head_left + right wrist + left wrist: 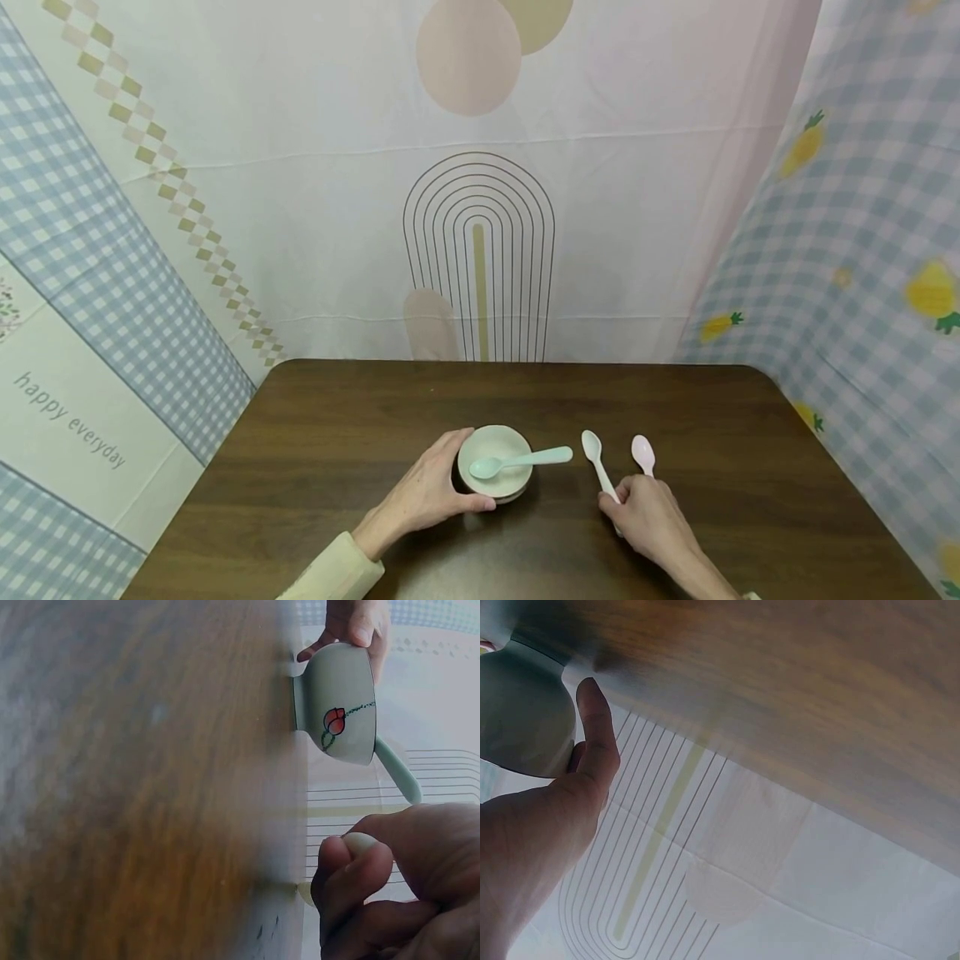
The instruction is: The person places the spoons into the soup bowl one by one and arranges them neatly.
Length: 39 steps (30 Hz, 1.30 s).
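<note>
A small white bowl (495,442) with a dark rim stands on the table, and a red and green design marks its side in the right wrist view. My left hand (429,492) grips the bowl from the left, thumb along its near side. Inside the bowl lies a mint-green spoon (537,457), its handle jutting out over the right rim. To the right, my right hand (651,518) pinches a white spoon (597,463) by the handle, with the spoon's head pointing away. A pale pink spoon (642,452) shows just beyond the right hand's knuckles, its handle hidden by that hand.
The dark wooden table (337,425) has rounded far corners. Behind it hangs a pale cloth (637,233) printed with arches and circles. Checked cloths flank it, one with "happy everyday" lettering at the left and one with pineapples (722,327) at the right.
</note>
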Each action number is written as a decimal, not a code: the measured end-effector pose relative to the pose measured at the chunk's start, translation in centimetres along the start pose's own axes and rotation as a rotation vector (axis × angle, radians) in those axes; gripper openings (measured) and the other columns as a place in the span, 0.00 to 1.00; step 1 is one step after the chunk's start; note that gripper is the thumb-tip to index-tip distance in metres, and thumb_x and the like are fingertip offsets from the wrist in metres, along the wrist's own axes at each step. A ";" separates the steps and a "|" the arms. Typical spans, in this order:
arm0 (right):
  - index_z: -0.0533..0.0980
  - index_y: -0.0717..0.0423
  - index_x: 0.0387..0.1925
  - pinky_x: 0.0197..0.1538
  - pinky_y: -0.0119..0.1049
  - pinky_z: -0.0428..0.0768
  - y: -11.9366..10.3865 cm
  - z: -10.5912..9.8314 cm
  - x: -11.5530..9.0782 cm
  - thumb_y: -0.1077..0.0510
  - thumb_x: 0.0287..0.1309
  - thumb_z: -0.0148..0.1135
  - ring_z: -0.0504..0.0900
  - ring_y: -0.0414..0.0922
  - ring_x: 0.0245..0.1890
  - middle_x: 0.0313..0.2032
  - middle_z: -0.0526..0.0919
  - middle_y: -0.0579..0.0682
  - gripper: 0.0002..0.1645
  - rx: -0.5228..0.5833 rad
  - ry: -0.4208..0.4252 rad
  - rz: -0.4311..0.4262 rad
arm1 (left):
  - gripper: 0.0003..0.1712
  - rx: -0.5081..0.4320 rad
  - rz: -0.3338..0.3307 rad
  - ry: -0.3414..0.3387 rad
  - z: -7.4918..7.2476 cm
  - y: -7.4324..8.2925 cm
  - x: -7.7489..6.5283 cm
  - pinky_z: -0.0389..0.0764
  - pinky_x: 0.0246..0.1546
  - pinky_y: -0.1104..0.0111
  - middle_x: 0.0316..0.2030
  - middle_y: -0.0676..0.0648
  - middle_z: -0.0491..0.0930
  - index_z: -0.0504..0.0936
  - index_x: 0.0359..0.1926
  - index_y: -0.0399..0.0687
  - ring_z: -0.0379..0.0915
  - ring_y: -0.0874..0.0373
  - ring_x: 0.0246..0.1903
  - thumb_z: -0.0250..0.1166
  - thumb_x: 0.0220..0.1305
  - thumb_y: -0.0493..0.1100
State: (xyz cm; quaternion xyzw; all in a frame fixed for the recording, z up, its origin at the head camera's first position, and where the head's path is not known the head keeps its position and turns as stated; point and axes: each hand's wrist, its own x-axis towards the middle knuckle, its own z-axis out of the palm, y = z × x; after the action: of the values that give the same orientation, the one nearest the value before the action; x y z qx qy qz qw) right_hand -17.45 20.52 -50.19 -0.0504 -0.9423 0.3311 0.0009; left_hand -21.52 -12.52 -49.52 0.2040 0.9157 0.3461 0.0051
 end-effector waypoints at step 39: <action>0.85 0.52 0.31 0.25 0.35 0.65 0.1 -1.1 0.5 0.54 0.69 0.67 0.69 0.42 0.21 0.17 0.73 0.43 0.10 0.044 0.062 -0.005 | 0.63 -0.021 -0.004 -0.004 0.0 -0.1 0.0 0.78 0.72 0.42 0.74 0.41 0.75 0.68 0.80 0.40 0.75 0.42 0.72 0.86 0.52 0.62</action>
State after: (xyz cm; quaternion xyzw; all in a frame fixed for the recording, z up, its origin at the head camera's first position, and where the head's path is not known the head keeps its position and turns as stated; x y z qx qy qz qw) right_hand -17.86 21.31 -49.43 -0.0581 -0.9345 0.3497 0.0322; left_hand -21.58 -12.60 -49.61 0.2029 0.9125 0.3552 0.0099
